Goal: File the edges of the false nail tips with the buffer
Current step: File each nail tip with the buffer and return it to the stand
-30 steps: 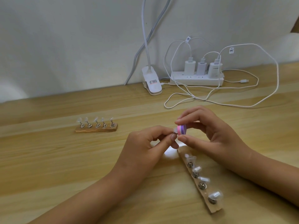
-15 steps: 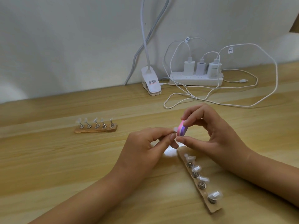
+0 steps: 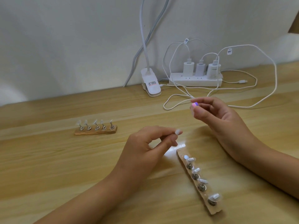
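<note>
left hand point(image 3: 145, 147) raised, wrist low, thumb and forefinger pinch nail tip point(image 3: 178, 132) | right hand point(image 3: 217, 116) at its 1 o'clock, apart, fingers curled, pinches buffer point(image 3: 194, 105) | holder strip point(image 3: 213, 211) at 5 o'clock of left hand, carries mounted tips point(image 3: 214, 196)

Left hand point(image 3: 140, 151), right hand point(image 3: 221, 118) and both forearms bare

A pale wood-grain table point(image 3: 48, 159) fills the near view and runs back to a plain white wall point(image 3: 64, 38). Far against the wall sits a white power strip point(image 3: 194, 81) carrying three chargers point(image 3: 200, 69). White cables point(image 3: 267, 94) loop across the table, and a lamp clip point(image 3: 152, 85) stands just left.
</note>
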The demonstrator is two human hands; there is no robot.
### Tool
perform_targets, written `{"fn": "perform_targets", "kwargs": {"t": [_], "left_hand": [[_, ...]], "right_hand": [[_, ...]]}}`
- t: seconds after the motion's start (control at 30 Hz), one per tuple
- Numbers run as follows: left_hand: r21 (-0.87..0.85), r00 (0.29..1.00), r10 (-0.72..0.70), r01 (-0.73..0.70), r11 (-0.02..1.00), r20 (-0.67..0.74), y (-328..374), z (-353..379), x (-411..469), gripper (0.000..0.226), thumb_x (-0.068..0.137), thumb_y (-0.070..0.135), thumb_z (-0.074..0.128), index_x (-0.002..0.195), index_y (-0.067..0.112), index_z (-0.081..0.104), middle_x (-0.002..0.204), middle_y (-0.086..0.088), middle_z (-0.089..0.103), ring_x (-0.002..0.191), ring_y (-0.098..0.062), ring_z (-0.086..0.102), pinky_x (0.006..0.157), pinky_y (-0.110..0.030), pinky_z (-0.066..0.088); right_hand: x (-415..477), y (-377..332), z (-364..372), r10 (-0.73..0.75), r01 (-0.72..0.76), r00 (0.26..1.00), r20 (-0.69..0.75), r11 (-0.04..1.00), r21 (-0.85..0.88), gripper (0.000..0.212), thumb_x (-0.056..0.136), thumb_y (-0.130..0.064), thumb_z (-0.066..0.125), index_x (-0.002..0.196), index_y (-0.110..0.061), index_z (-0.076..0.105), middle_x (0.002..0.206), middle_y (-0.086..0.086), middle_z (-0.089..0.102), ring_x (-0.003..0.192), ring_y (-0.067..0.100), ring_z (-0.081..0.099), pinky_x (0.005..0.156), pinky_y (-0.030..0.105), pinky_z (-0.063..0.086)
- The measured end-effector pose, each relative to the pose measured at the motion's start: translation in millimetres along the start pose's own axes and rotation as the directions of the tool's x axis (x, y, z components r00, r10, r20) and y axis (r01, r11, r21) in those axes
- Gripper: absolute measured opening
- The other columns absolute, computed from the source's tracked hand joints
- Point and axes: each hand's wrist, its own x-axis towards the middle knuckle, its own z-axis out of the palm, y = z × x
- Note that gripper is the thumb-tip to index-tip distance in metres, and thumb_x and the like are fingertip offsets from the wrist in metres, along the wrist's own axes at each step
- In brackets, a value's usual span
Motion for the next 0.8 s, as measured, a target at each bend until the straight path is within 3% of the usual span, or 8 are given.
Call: {"fn": "perform_targets", "kwargs": {"t": [0.1, 0.3, 0.43, 0.63, 0.73, 0.8], "left_hand": [[-0.01, 0.995, -0.037, 0.038, 0.999, 0.097, -1.4, 0.5, 2.6, 0.019, 0.087, 0.033, 0.065, 0.103, 0.033, 0.075, 0.095, 0.019, 0.072, 0.108, -0.011, 0.058, 0.091, -0.022, 0.045], [-0.064, 0.955, -0.084, 0.107, 0.992, 0.286, -3.1, 6.6, 3.2, 0.014, 0.085, 0.019, 0.073, 0.097, 0.026, 0.074, 0.098, 0.011, 0.075, 0.104, -0.009, 0.066, 0.096, -0.04, 0.05], [-0.002, 0.948, -0.106, 0.111, 0.994, 0.299, -4.9, 6.1, 7.4, 0.016, 0.081, 0.022, 0.076, 0.092, 0.034, 0.077, 0.117, 0.021, 0.068, 0.122, 0.006, 0.05, 0.108, -0.024, 0.036], [0.14, 0.945, -0.143, 0.106, 0.985, 0.295, -4.0, 9.9, 13.4, 0.022, 0.082, 0.027, 0.074, 0.102, 0.035, 0.075, 0.126, 0.027, 0.059, 0.127, 0.008, 0.042, 0.109, -0.017, 0.03], [0.152, 0.965, -0.157, 0.126, 0.98, 0.212, -4.3, 6.5, 9.0, 0.024, 0.083, 0.029, 0.074, 0.105, 0.038, 0.074, 0.118, 0.03, 0.062, 0.118, 0.005, 0.049, 0.103, -0.019, 0.037], [0.108, 0.974, -0.179, 0.165, 0.98, 0.138, -4.4, 2.5, 4.2, 0.015, 0.082, 0.026, 0.076, 0.092, 0.038, 0.076, 0.101, 0.024, 0.063, 0.091, 0.005, 0.055, 0.084, -0.024, 0.046]], "right_hand": [[2.5, 2.9, -1.2, 0.065, -0.065, 0.998, 0.018, 0.998, 0.021, 0.031, 0.075, -0.038, 0.072, 0.103, -0.025, 0.072, 0.097, -0.004, 0.069, 0.098, 0.007, 0.063, 0.097, 0.026, 0.049], [3.7, 4.1, 1.6, 0.079, -0.08, 0.994, 0.075, 0.997, 0.01, 0.036, 0.073, -0.04, 0.073, 0.102, -0.02, 0.072, 0.095, -0.002, 0.07, 0.092, 0.007, 0.064, 0.089, 0.017, 0.051], [3.7, 3.9, 1.8, 0.078, -0.078, 0.993, 0.087, 0.997, -0.006, 0.034, 0.076, -0.035, 0.071, 0.104, -0.015, 0.071, 0.092, -0.002, 0.069, 0.09, 0.007, 0.064, 0.087, 0.018, 0.051], [3.0, 3.3, 2.2, 0.072, -0.07, 0.992, 0.1, 0.997, -0.023, 0.029, 0.078, -0.034, 0.071, 0.102, -0.016, 0.072, 0.089, -0.003, 0.069, 0.087, 0.005, 0.064, 0.082, 0.014, 0.05], [3.5, 3.3, 1.9, 0.079, -0.079, 0.993, 0.091, 0.997, -0.002, 0.029, 0.077, -0.035, 0.072, 0.101, -0.019, 0.072, 0.091, -0.002, 0.069, 0.088, 0.006, 0.063, 0.086, 0.018, 0.052], [3.8, 3.8, 1.2, 0.089, -0.09, 0.993, 0.083, 0.996, 0.01, 0.031, 0.074, -0.038, 0.073, 0.1, -0.02, 0.072, 0.092, -0.001, 0.07, 0.088, 0.007, 0.063, 0.089, 0.019, 0.052]]}}
